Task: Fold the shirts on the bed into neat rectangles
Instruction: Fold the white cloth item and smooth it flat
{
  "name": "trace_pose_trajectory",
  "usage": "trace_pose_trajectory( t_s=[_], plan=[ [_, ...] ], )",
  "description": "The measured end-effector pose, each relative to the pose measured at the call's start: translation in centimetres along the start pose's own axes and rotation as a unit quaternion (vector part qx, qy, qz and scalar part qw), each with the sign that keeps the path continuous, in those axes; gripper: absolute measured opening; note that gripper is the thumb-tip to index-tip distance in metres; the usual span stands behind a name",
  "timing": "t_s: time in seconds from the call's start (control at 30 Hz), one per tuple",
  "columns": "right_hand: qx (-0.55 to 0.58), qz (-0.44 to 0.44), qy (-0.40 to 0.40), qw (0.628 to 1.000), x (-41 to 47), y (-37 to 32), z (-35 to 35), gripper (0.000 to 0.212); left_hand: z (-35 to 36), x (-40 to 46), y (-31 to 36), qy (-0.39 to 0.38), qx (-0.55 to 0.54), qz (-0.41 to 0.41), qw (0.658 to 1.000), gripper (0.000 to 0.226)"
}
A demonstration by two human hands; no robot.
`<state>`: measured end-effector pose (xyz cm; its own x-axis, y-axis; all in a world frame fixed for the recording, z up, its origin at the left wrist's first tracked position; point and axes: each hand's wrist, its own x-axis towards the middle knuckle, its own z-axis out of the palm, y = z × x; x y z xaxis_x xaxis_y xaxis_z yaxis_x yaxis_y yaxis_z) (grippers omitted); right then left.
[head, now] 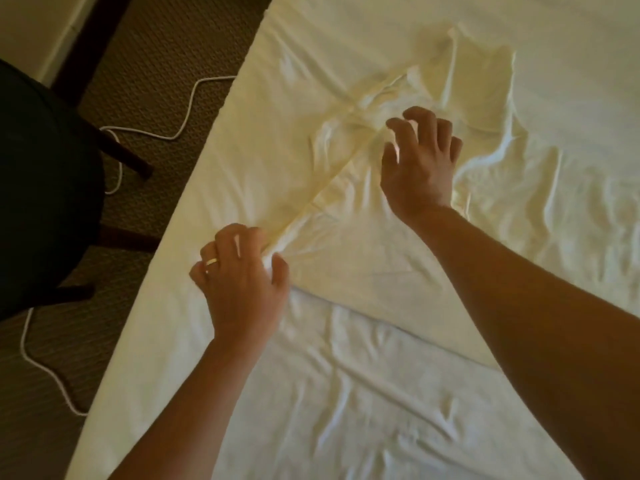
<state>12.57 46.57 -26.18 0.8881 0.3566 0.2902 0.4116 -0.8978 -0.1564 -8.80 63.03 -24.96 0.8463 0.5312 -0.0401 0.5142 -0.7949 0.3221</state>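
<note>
spread flat on the bed [381, 410], a pale cream shirt [363, 258], nearly the same colour as the sheet beneath, collar end toward the far side and hem running diagonally in the near middle. already turned in along its left edge, by the look of the long straight crease from the lower left up toward the collar. at the near end of that crease, the left hand [239, 285], ring on one finger, fingers curled down onto the cloth with thumb apart; touching or pinching the fold's corner, cannot tell which, since the fingertips hide against the fabric. further up, near the bunched collar area, the right hand [419, 161], fingers spread and hooked like a claw, tips just above or just on the wrinkled cloth, nothing visibly gripped. judged to be mid first side fold, smoothing and setting the crease before going on. next, probably: flatten the rumpled patch around the collar, press along the crease, then bring the opposite side across to match, keeping both edges parallel so the rectangle comes out even. care needed not to drag the sheet along with the shirt. off the bed to the left, a dark chair [45, 188] and a white cable [156, 133] on the carpet.
</note>
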Motion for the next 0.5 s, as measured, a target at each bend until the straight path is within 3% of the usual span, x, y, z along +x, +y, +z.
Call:
trace_pose_trajectory(
  t_s=[0.07,0.17,0.2,0.27,0.37,0.5],
  plan=[
    [0.057,-0.091,-0.003,0.994,-2.9,-0.5,-0.4,0.029,0.9,-0.3,1.1,0.004,0.024,0.153,0.988,0.045],
    [0.038,-0.159,-0.203,0.965,-7.1,0.3,-0.6,0.053,3.1,0.4,1.0,-0.061,0.084,0.279,0.955,0.062],
    [0.015,-0.138,-0.263,0.955,-7.6,1.3,-0.4,0.062,3.8,0.9,0.5,-0.085,0.100,0.278,0.952,0.067],
    [-0.012,-0.071,-0.302,0.951,-7.3,4.3,0.0,0.070,5.0,1.5,-0.7,-0.114,0.115,0.267,0.950,0.073],
    [-0.061,0.002,-0.313,0.948,-6.2,8.5,0.1,0.068,6.1,1.5,-1.3,-0.112,0.119,0.269,0.949,0.075],
    [-0.085,-0.001,-0.265,0.961,-4.4,7.9,-0.4,0.059,6.7,1.3,-1.2,-0.098,0.110,0.261,0.954,0.074]
  ],
)
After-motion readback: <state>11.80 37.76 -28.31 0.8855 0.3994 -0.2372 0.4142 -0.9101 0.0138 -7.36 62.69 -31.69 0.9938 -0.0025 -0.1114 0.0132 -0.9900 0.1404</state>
